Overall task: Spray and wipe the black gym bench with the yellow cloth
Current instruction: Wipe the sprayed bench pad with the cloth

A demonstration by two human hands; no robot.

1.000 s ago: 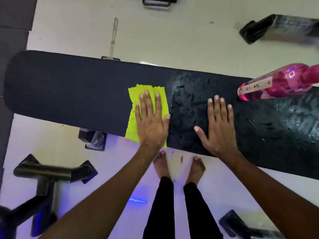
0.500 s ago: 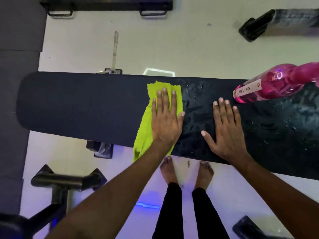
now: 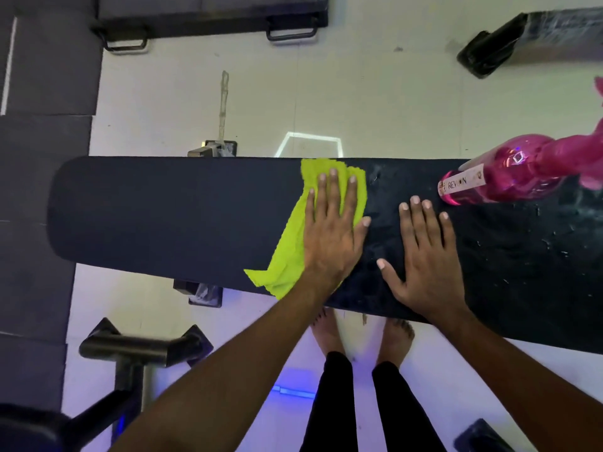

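Where the dark rubber floor mats (image 3: 39, 190) run down the left edge of the view, a black metal frame with a tubular crossbar (image 3: 140, 347) stands on the pale tiled floor (image 3: 375, 102) just beside them. Next comes the long black padded gym bench (image 3: 163, 210), its rounded end pointing left and its surface stretching across the view to the right edge. The left stretch of that surface looks dry and matte, while the right stretch glistens with droplets and streaks. A bright yellow-green cloth (image 3: 290, 252) lies across the middle of the surface, reaching from the far edge to the near edge, where one corner hangs slightly over. The left hand (image 3: 332, 230) presses flat on the cloth with straight, spread fingers. Just beside it, apart from the cloth, the right hand (image 3: 427, 256) rests palm down on the wet surface, fingers straight and thumb spread, holding nothing. Below the bench, two bare feet and black trouser legs (image 3: 368, 402) stand on the floor. Farther right, a translucent pink spray bottle with a white label (image 3: 509, 174) lies on its side on the surface near the far edge, close to the right hand's fingertips without touching them.
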